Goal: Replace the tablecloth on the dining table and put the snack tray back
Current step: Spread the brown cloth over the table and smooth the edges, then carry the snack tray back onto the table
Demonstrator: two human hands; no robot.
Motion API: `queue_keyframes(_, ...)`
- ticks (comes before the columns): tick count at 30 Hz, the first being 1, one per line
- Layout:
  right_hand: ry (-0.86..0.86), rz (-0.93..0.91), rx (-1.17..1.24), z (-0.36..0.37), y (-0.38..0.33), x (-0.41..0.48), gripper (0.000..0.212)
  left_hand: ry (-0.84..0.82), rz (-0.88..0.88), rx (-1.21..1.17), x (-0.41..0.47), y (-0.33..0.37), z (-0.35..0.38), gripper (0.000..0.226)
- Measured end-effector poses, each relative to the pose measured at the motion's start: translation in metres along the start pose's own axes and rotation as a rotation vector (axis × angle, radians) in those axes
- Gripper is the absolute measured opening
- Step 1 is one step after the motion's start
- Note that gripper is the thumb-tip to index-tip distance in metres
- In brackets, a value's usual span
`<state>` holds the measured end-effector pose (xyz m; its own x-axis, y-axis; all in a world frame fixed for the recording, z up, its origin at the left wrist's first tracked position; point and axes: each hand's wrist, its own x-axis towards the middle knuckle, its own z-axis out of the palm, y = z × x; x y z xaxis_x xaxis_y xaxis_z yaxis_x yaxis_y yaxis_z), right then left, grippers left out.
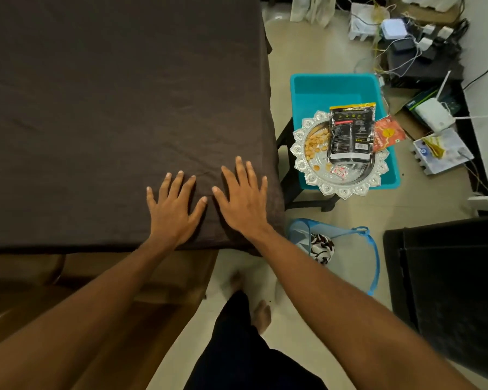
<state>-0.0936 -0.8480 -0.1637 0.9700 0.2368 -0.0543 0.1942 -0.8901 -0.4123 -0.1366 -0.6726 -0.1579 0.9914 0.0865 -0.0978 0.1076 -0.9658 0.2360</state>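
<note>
Head view shows the dark tablecloth (110, 94) already spread over the table, with the left hand (174, 212) and right hand (244, 201) pressed flat on it by the near right corner, fingers straight and spread, gripping nothing; smoothing looks nearly finished. The snack tray (300, 164) is not yet back: it rests on a blue tub (335, 85) just right of the table's right edge. A wide stretch of plain cloth lies far and left of the hands, and a basket (373, 266) stands on the floor near the corner.

Dim, soft indoor light, brightest on floor (321, 60) at 1 o'clock, murky over tablecloth (124, 94) at 10 o'clock; wide-angle bending at edges.
</note>
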Motion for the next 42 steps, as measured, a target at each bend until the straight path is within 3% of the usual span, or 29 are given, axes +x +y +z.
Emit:
queue_keyframes(3,-0.039,-0.060,-0.132,0.001,0.003,0.046,0.061,0.031,0.005,0.010,0.038,0.002,0.001,0.062)
queue_keyframes(7,-0.035,0.037,-0.071,-0.001,0.027,0.062,0.062,-0.047,0.064,0.038,0.078,0.009,0.008,0.066)
queue_keyframes(14,0.017,0.099,0.083,-0.014,0.078,0.014,0.058,-0.118,0.354,0.084,0.057,0.066,0.030,0.066)
queue_keyframes(19,0.230,0.405,0.336,-0.043,0.144,0.020,0.040,-0.092,0.422,-0.159,0.104,0.109,0.027,0.058)
queue_keyframes(25,0.433,0.644,0.279,-0.096,0.243,0.042,0.034,-0.100,0.601,-0.387,0.172,0.187,0.029,0.046)
queue_keyframes(27,0.469,0.780,0.337,-0.107,0.279,0.048,0.037,-0.190,0.538,-0.384,0.201,0.215,0.039,0.051)
queue_keyframes(30,0.469,0.992,0.450,-0.104,0.327,0.054,0.040,-0.265,0.276,-0.415,0.239,0.244,0.053,0.061)
queue_keyframes(34,0.416,1.226,0.741,-0.097,0.368,0.067,0.045,-0.440,-0.192,-0.664,0.275,0.260,0.076,0.057)
queue_keyframes(36,0.406,1.261,0.848,-0.093,0.372,0.071,0.044,-0.523,-0.370,-0.766,0.285,0.250,0.090,0.041)
queue_keyframes(38,0.434,1.297,0.898,-0.087,0.385,0.075,0.043,-0.576,-0.450,-0.795,0.292,0.246,0.107,0.015)
queue_keyframes(42,0.425,1.353,0.931,-0.079,0.395,0.075,0.029,-0.610,-0.519,-0.877,0.291,0.250,0.106,0.021)
